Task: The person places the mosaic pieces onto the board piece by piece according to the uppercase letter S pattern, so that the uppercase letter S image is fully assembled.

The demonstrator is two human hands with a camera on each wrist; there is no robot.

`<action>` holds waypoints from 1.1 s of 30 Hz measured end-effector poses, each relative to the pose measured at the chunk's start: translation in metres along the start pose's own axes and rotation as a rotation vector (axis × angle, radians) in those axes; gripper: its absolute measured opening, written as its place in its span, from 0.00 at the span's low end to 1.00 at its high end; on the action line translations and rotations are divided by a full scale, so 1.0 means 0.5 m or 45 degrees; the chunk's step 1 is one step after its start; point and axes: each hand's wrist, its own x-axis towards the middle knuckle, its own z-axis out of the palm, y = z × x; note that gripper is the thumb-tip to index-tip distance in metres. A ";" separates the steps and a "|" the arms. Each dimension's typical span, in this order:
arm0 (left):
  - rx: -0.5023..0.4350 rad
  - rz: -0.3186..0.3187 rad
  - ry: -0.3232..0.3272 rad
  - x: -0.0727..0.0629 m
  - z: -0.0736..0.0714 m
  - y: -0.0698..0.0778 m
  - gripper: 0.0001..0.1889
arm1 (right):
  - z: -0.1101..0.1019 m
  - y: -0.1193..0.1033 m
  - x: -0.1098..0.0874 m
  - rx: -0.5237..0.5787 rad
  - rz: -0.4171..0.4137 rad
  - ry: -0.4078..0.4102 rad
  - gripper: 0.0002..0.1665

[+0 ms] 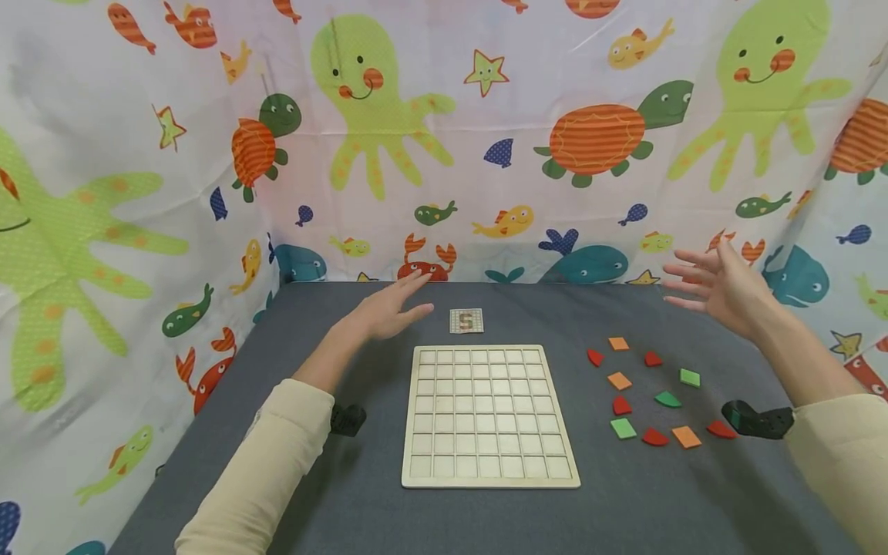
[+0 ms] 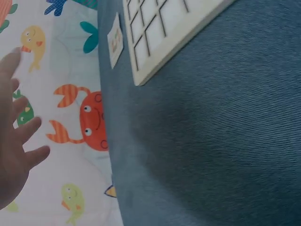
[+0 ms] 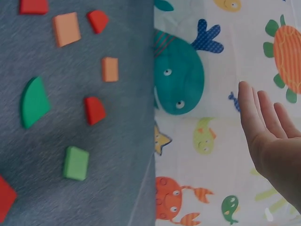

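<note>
My left hand (image 1: 388, 310) is raised over the table left of a small patterned card (image 1: 466, 321), its fingers extended and holding nothing. On the other side my right hand (image 1: 724, 289) hangs in the air with spread fingers, beyond the loose pieces, also holding nothing. A pale wooden grid board (image 1: 491, 416) with bare square cells lies between the arms. To its right several small flat pieces are scattered: orange squares (image 1: 687, 437), red quarter-rounds (image 1: 655, 437), light green squares (image 1: 623, 428) and a dark green leaf-shaped piece (image 1: 667, 399).
The dark grey table (image 1: 513, 524) ends at a white curtain (image 1: 458, 216) printed with sea animals, which stands behind it and along both sides. A black wrist device (image 1: 756, 421) sits under the right wrist, another (image 1: 347, 420) under the left.
</note>
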 end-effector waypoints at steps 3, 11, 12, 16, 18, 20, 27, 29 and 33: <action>-0.025 0.016 -0.070 -0.006 0.022 -0.006 0.35 | -0.019 0.020 -0.011 -0.005 0.016 -0.011 0.54; -0.047 0.064 -0.262 -0.020 0.080 -0.002 0.33 | -0.071 0.079 -0.044 0.202 0.021 -0.130 0.42; -0.052 0.071 -0.278 -0.021 0.084 -0.001 0.33 | -0.077 0.084 -0.049 0.199 0.020 -0.139 0.40; -0.020 0.106 -0.326 -0.024 0.096 0.003 0.33 | -0.098 0.105 -0.069 0.265 0.033 -0.212 0.32; 0.001 0.126 -0.351 -0.026 0.101 0.003 0.33 | -0.107 0.118 -0.079 0.335 0.036 -0.287 0.32; 0.021 0.129 -0.376 -0.029 0.107 0.001 0.34 | -0.116 0.131 -0.087 0.429 0.044 -0.369 0.34; 0.029 0.099 -0.396 -0.045 0.119 -0.017 0.35 | -0.134 0.172 -0.101 0.556 0.067 -0.485 0.37; 0.007 0.104 -0.397 -0.050 0.121 -0.022 0.37 | -0.136 0.181 -0.106 0.553 0.088 -0.501 0.38; -0.057 0.085 -0.394 -0.061 0.123 -0.032 0.40 | -0.138 0.194 -0.120 0.462 0.121 -0.492 0.37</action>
